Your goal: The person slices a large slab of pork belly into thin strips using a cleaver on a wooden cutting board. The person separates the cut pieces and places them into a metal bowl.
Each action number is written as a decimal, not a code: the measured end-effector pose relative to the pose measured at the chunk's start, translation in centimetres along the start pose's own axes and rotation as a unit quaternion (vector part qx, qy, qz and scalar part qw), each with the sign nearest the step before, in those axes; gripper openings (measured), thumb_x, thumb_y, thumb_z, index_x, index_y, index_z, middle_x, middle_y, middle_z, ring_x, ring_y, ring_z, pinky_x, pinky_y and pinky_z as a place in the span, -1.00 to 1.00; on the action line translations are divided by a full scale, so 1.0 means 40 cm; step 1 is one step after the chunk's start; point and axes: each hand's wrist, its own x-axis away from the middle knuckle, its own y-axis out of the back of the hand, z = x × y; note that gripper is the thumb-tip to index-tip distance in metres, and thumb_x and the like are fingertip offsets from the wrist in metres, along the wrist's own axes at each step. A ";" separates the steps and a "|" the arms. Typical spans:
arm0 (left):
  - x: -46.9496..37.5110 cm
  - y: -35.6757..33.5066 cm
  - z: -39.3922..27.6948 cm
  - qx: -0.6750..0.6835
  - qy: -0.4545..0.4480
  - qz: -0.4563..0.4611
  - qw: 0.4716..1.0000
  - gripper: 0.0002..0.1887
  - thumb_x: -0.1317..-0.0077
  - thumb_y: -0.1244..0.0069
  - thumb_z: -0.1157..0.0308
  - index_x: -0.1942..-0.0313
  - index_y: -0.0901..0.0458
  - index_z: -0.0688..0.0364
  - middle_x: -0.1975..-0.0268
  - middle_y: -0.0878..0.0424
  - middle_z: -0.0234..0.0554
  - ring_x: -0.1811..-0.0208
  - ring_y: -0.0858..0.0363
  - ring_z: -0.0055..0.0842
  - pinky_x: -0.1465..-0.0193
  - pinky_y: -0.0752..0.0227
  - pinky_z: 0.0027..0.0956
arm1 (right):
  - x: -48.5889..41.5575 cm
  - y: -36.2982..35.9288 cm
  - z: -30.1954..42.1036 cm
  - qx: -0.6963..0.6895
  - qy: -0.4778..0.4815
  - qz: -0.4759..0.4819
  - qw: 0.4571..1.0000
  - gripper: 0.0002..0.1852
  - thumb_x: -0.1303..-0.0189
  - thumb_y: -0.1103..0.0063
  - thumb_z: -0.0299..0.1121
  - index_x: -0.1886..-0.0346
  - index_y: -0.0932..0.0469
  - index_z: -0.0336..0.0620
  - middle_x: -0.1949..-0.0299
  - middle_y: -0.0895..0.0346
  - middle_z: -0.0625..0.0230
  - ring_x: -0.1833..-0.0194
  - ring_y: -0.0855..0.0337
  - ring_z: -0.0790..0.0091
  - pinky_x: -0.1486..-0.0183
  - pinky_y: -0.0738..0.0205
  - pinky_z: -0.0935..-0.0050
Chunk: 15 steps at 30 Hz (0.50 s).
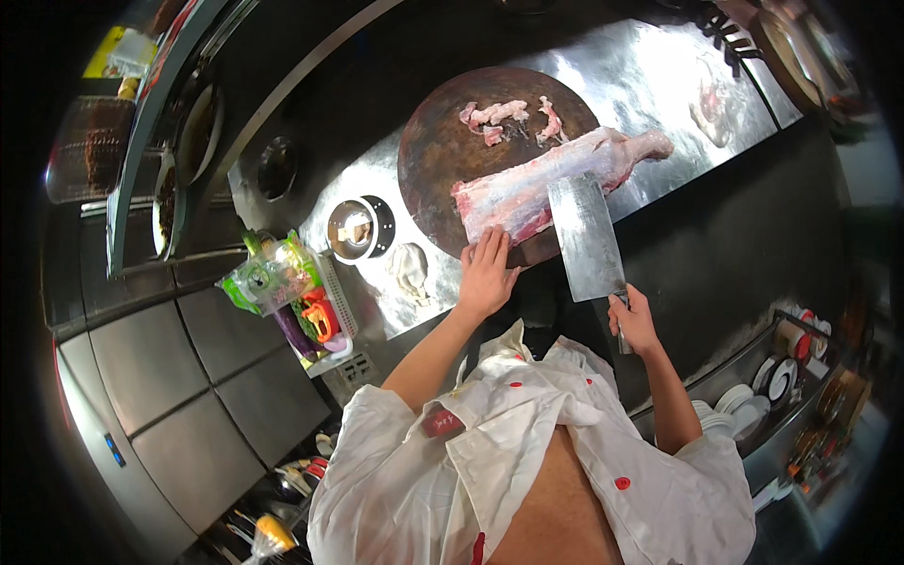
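A large piece of raw meat [526, 191] with pale fat and a narrow end lies across the round chopping block [432, 152]. Its narrow end reaches past the block's right edge, over the metal counter. My left hand [487, 274] rests flat on the near left end of the meat, fingers extended. In my right hand [635, 321] is the handle of a Chinese cleaver [587, 240]. The broad blade points away from me, and its far end overlaps the near side of the meat; whether it touches cannot be told. Trimmed scraps [498, 114] lie toward the block's far side.
On the steel counter [452, 296] left of the block stand a bowl [351, 229] and a crumpled white cloth [408, 270]. Farther left is a basket [337, 296] of vegetables. A shelf [131, 205] holds dishes at upper left. Stacked plates [734, 399] stand at lower right.
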 end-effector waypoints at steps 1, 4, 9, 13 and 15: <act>0.007 0.004 -0.001 -0.003 0.005 0.000 1.000 -0.19 -0.34 -0.22 0.20 -0.51 -0.28 0.31 -0.62 -0.19 0.05 -0.64 -0.13 -0.13 -0.55 -0.03 0.10 | -0.012 0.013 0.005 -0.002 -0.003 0.015 1.000 -0.90 -0.55 -0.10 -0.37 0.09 -0.50 -0.19 0.54 -0.41 0.47 0.61 -0.41 0.60 0.55 -0.35 0.49; 0.039 -0.005 -0.010 -0.014 0.037 0.011 0.999 -0.17 -0.35 -0.21 0.18 -0.53 -0.24 0.30 -0.64 -0.15 0.05 -0.66 -0.10 -0.14 -0.57 0.00 0.11 | -0.055 0.035 0.012 0.019 0.012 0.058 0.998 -0.89 -0.55 -0.11 -0.37 0.07 -0.50 -0.20 0.54 -0.42 0.46 0.61 -0.42 0.60 0.56 -0.34 0.49; 0.074 -0.022 -0.024 -0.026 0.084 0.013 0.996 -0.12 -0.34 -0.22 0.18 -0.56 -0.17 0.28 -0.67 -0.08 0.02 -0.69 -0.04 -0.15 -0.61 0.07 0.14 | -0.141 -0.016 0.024 0.020 0.007 0.113 0.993 -0.90 -0.55 -0.11 -0.39 0.06 -0.50 -0.21 0.56 -0.41 0.46 0.63 -0.40 0.59 0.57 -0.31 0.48; 0.095 -0.032 -0.034 -0.017 0.102 -0.003 0.995 -0.10 -0.31 -0.24 0.20 -0.57 -0.16 0.25 -0.65 -0.12 -0.01 -0.68 -0.07 -0.15 -0.60 0.03 0.15 | -0.217 -0.078 0.035 0.009 0.009 0.134 0.991 -0.89 -0.55 -0.12 -0.38 0.12 -0.48 -0.21 0.57 -0.40 0.45 0.64 -0.40 0.59 0.59 -0.29 0.47; 0.098 -0.028 -0.034 -0.014 0.100 -0.010 0.995 -0.09 -0.30 -0.26 0.19 -0.57 -0.17 0.22 -0.64 -0.16 -0.03 -0.66 -0.11 -0.15 -0.57 -0.03 0.18 | -0.249 -0.092 0.038 0.025 0.014 0.127 0.991 -0.88 -0.56 -0.11 -0.38 0.14 -0.47 -0.20 0.57 -0.40 0.45 0.64 -0.41 0.59 0.60 -0.30 0.47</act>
